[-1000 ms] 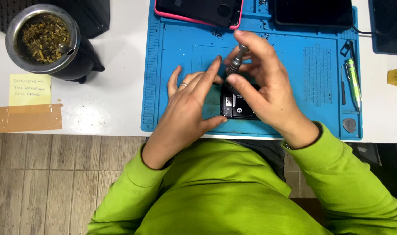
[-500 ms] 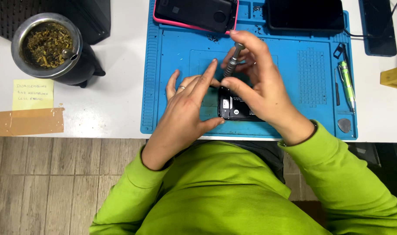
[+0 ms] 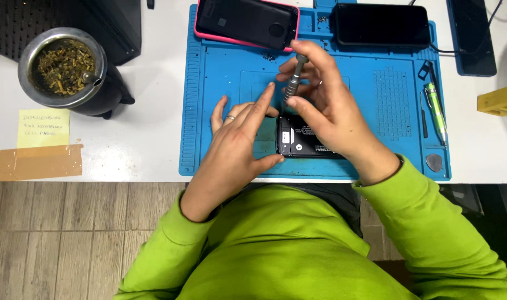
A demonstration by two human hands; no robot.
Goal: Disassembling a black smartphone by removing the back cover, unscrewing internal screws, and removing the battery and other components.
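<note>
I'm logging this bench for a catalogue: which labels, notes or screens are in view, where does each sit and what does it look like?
Yellow sticky note: left on the white table, square, handwritten.
Brown tape strip: below the note, rectangular.
Pink-cased phone: top of the blue mat, dark face.
Black phone: top right of the mat, screen dark.
Opened phone: under both hands, black, small white stickers.

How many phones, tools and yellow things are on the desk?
Phones: 3, pink-cased, black, and opened one under the hands.
Screwdrivers: 2, grey in right hand, green on mat.
Yellow things: 2, note, block.
Total: 7
</note>
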